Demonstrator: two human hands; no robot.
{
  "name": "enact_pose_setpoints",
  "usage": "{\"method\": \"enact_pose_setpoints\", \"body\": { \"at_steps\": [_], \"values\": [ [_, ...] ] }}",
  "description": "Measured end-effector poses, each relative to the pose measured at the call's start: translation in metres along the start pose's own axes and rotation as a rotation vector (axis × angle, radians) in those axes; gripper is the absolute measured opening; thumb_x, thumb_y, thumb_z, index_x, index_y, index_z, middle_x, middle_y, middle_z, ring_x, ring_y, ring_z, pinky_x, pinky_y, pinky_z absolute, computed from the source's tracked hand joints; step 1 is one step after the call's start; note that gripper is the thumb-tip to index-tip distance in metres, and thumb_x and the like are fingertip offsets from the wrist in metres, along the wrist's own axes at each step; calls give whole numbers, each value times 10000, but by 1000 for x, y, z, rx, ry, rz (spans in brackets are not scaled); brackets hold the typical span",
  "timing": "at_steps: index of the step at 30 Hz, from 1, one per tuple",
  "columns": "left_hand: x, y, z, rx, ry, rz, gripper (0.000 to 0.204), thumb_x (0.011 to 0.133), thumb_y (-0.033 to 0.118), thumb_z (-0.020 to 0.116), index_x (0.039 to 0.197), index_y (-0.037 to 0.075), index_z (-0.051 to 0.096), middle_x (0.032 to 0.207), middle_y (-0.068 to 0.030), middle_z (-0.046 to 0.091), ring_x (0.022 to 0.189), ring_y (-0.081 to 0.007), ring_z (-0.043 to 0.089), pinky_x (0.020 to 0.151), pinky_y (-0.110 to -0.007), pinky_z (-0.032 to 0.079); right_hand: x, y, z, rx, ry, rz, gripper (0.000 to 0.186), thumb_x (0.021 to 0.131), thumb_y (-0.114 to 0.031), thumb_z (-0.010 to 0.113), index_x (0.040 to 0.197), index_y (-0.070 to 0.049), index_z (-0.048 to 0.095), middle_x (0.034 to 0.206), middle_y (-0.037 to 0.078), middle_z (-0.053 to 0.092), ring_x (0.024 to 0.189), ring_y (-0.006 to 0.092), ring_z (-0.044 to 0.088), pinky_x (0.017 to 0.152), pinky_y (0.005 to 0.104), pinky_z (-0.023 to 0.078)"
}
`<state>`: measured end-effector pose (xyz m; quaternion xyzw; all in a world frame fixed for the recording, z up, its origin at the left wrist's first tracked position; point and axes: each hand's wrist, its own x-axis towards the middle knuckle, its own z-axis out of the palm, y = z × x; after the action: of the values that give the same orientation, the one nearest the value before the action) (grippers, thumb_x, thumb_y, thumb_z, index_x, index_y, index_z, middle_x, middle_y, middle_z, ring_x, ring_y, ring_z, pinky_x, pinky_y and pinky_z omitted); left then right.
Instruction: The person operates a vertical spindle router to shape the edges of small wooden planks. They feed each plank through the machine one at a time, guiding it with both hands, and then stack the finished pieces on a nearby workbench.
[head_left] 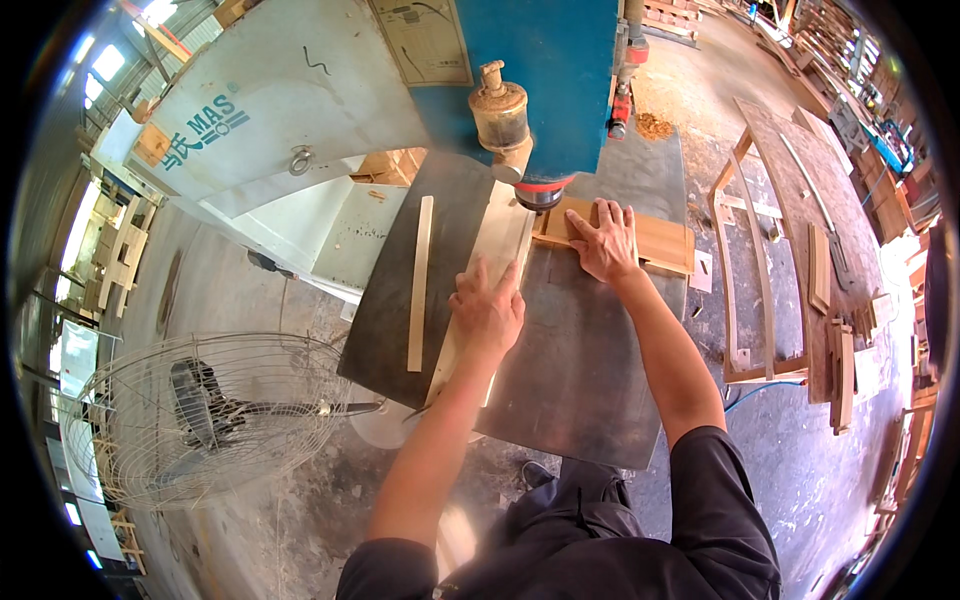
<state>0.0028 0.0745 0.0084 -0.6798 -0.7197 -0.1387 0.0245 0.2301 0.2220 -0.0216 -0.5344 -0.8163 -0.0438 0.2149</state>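
Both hands are at the dark metal table (575, 380), well apart from each other, with neither closed around anything. The left hand (488, 308) lies spread on a long pale board (507, 225), which runs over the left half of the table from beneath the machine head toward the table's near edge. The right hand (605, 240) rests, fingers fanned, on a shorter yellowish wooden piece (662, 238) lying crosswise on the table's right side, its outer end close to the right edge. Whether this piece's inner end touches the long board I cannot tell. Left of the long board, a thin wooden strip (420, 285) lies by itself on the table. Above the table's far part hangs the blue machine head (540, 60), with a black spindle end (540, 197) under a red ring and a dusty, cup-like fitting (499, 112) in front. Beyond the table's left edge, on the floor side, is a round wire-caged fan (215, 420); well to the table's right stands a wooden bench (800, 190) with loose wooden pieces on it. A heap of shavings (655, 126) sits by the table's far right corner.
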Motion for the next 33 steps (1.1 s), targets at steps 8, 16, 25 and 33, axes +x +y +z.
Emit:
{"method": "enact_pose_setpoints", "body": {
  "at_steps": [8, 16, 25, 33],
  "values": [
    [-2, -2, 1, 15, 39, 26, 598, 982, 282, 698, 1569, 311, 583, 1652, -219, 469, 1379, -504, 522, 1059, -613, 489, 3, 3, 2, 1, 9, -13, 609, 887, -332, 850, 1476, -344, 695, 1529, 228, 538, 1458, 433, 462, 1238, 710, 318],
    [0, -1, 1, 44, 2, 11, 589, 1001, 339, 698, 1582, 315, 608, 1696, -190, 451, 1394, -487, 518, 1048, -574, 492, 4, 5, 6, -14, 19, -8, 616, 891, -334, 848, 1485, -352, 687, 1533, 227, 535, 1463, 431, 458, 1244, 708, 312],
    [0, -2, 2, 4, 8, 16, 612, 986, 284, 691, 1584, 327, 569, 1672, -215, 456, 1384, -518, 517, 1067, -613, 484, 7, 6, 7, -14, -1, 10, 625, 898, -343, 846, 1499, -359, 675, 1550, 219, 522, 1480, 424, 444, 1259, 703, 299],
    [0, -1, 1, 25, -6, 9, 605, 996, 299, 681, 1588, 340, 566, 1678, -201, 443, 1374, -486, 523, 1064, -603, 482, 11, 6, 6, -21, -21, 24, 612, 908, -352, 837, 1499, -360, 678, 1565, 213, 517, 1493, 421, 435, 1272, 694, 284]
  ]
}}
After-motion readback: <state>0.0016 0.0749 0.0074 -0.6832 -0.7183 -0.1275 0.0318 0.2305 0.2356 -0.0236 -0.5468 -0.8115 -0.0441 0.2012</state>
